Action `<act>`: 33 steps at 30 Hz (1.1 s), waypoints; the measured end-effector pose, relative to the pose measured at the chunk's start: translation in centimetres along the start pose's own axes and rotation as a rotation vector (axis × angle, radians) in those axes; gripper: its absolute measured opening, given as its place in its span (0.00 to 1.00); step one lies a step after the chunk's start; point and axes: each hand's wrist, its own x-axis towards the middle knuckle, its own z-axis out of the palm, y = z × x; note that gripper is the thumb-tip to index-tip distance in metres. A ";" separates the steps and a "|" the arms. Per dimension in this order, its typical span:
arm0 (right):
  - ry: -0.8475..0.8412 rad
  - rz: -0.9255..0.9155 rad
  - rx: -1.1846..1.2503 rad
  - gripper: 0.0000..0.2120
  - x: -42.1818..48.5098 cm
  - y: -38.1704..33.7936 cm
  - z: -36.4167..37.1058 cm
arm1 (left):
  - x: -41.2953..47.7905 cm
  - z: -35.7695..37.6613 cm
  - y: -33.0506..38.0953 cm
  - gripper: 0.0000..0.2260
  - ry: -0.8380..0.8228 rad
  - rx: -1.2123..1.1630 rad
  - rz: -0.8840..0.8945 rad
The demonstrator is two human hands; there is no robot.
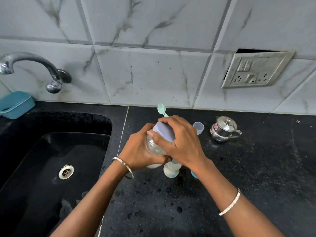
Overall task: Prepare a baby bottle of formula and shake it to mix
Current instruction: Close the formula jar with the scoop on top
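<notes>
Both hands hold the bottle (154, 146) above the table (256, 177), near its left edge, where the sink (42, 151) begins. The left hand (136, 151) has its grip wrapped round the clear body from the sink side, fingers curled underneath. The right hand (183, 144) has its grip closed over the grey-violet cap (163, 132), thumb on the near side and fingers arched over the top. The bottle is tilted, cap end up and away from the person. Its wall shows pale, cloudy contents, with white at the low end by the left wrist.

A green scoop (161, 107) sticks up behind the right fingers; whether they pinch it cannot be told. Below the hands a white bottle part (171, 171) stands on the table. Toward the back edge sit a small clear cup (199, 127) and, just right of it, a lidded steel pot (223, 130), its contents hidden.
</notes>
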 end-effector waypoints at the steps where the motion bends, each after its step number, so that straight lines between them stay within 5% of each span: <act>1: -0.042 0.017 0.027 0.30 0.8 0.3 0.0 | 0.8 -0.2 -0.4 0.36 0.022 -0.007 -0.008; 5: 0.072 0.100 0.185 0.20 3.9 2.5 0.7 | 4.2 0.2 -2.7 0.40 0.150 -0.032 -0.035; 10: 0.220 0.515 0.676 0.15 6.5 5.3 1.5 | 8.4 1.6 -6.5 0.43 0.275 -0.093 -0.088; 17: 0.120 0.905 1.234 0.09 7.4 6.1 4.1 | 11.5 3.8 -9.4 0.40 0.315 -0.205 -0.198; 33: -0.048 1.057 1.093 0.09 7.2 7.2 7.8 | 12.2 4.9 -12.6 0.41 0.328 -0.210 -0.246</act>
